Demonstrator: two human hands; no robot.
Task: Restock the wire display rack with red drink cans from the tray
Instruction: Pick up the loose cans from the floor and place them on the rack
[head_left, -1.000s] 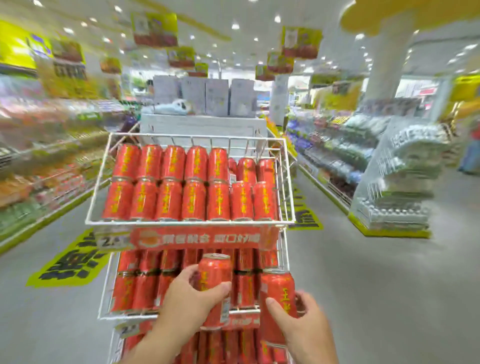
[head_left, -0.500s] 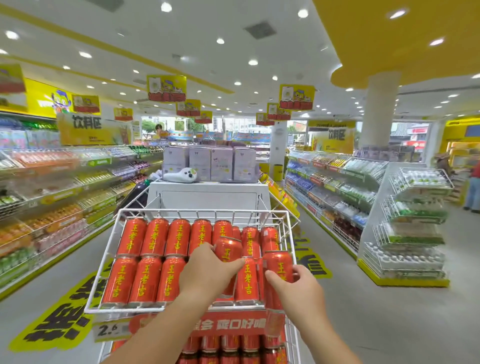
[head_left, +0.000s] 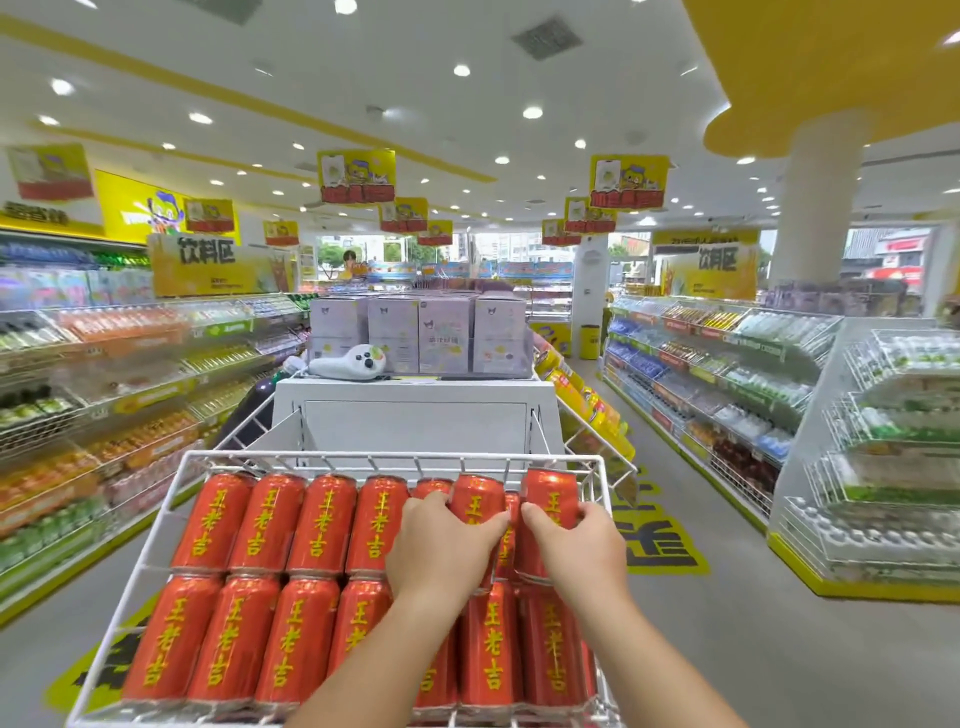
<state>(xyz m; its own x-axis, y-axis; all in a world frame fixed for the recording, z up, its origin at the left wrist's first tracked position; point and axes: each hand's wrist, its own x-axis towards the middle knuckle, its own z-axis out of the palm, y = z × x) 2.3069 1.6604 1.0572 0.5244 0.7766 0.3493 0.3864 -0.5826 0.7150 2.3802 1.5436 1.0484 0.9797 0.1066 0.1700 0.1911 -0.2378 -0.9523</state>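
Top basket of the rack (head_left: 332, 455) holds two rows of red cans (head_left: 260, 571), nearly full. The left hand (head_left: 441, 551) is wrapped round one back-row can (head_left: 475, 501); the right hand (head_left: 576, 551) clamps the corner can (head_left: 551, 493) just beside it. Judgement: seat each upright and flush against its neighbours, label forward, before letting go. Cans: glossy red, yellow characters down the side.
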